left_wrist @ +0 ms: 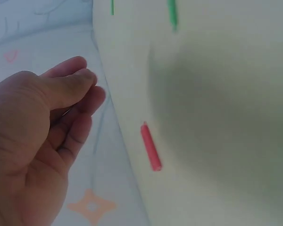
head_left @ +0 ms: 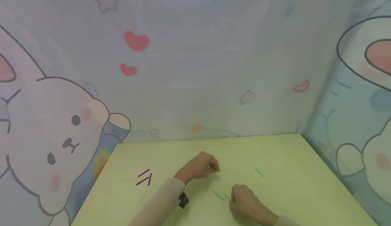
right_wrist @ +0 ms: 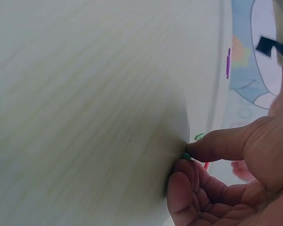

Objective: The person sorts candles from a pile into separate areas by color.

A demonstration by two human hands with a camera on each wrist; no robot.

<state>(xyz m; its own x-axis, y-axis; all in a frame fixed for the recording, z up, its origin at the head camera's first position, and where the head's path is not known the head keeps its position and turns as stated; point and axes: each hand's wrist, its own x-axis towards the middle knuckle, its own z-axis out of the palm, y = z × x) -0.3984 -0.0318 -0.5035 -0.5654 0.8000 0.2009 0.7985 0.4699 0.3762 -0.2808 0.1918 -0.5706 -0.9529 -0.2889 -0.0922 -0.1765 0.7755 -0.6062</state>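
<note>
My left hand is over the middle of the table, fingers loosely bent and thumb close to the fingertips. Nothing shows in its grasp in the left wrist view, where a short red stick with a narrow tip lies on the table, apart from the fingers. Low at the table, my right hand pinches a thin green stick between thumb and forefinger. Only its end shows there, the rest hidden by the fingers. Just left of this hand lies another green stick.
Three purple sticks lie at the left of the pale yellow-green table, two of them nearly parallel. A further green stick lies at the right. Behind the table hangs a printed cloth. A dark device is worn at the left wrist.
</note>
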